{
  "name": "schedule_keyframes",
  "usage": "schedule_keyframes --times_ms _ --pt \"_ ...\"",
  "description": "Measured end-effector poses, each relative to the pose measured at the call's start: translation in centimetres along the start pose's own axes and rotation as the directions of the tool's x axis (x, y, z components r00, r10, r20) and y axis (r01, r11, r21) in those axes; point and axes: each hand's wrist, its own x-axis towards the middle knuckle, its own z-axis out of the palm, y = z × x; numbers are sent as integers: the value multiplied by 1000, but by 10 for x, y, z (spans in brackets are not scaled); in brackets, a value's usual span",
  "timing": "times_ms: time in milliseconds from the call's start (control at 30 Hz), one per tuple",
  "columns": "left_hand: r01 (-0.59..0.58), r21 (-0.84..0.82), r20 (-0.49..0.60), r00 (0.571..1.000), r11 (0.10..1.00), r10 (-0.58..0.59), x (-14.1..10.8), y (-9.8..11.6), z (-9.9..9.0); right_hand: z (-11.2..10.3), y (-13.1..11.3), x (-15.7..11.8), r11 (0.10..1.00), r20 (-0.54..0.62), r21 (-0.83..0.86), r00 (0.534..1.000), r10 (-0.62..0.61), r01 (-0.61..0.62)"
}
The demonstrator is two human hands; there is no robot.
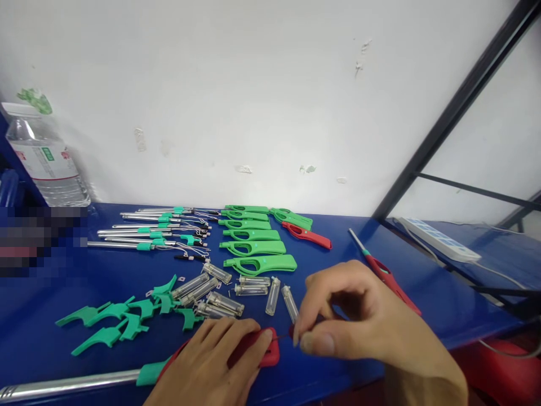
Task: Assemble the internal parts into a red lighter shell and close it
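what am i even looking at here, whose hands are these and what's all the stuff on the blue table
This is one picture from a camera worn on a person's head, looking down at their own bare hands over a blue table. The left hand presses down a red lighter handle fitted with a long metal tube. The right hand pinches something small at that handle's end; what it is cannot be made out. Further back lie rows of green handles, metal tubes with wires, clear fuel tanks, green triggers, and a finished red lighter. A water bottle stands at the left.
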Motion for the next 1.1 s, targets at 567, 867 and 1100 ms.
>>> schedule_keyframes --times_ms 567,867,1100 --pt "-40 25 5 999 999 40 -2 -2 1 11 -6 -6 983 66 49 983 173 -177" --pt "-30 4 32 999 1000 30 -5 -3 5 21 -13 0 994 -186 1 977 106 -108" --pt "-32 8 -4 999 999 32 -1 -3 2 16 -8 0 998 -37 -20 997 66 -67"
